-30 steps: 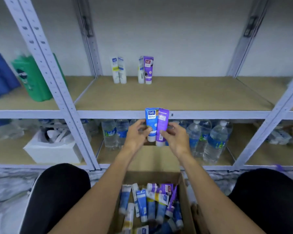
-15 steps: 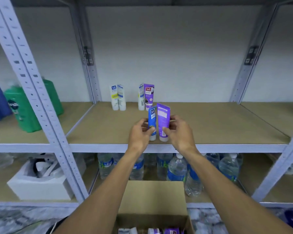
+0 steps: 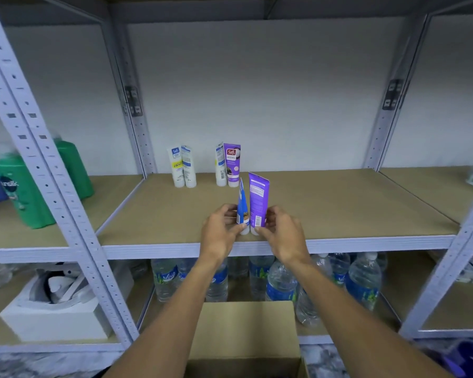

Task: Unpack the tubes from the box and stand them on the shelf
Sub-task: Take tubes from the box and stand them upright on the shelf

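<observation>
With the left hand (image 3: 221,233) pinching the blue tube (image 3: 242,211) and the right hand (image 3: 281,236) the purple tube (image 3: 258,203), seat both caps flat on the shelf (image 3: 352,208) before letting go.

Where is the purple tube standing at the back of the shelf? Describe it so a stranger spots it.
On the tan shelf of the grey rack, four tubes stand near the back wall in two pairs. The standing purple tube is the rightmost, beside a white tube. It alone among them is purple, and stands free, unlike the held purple tube in the right hand.
</observation>
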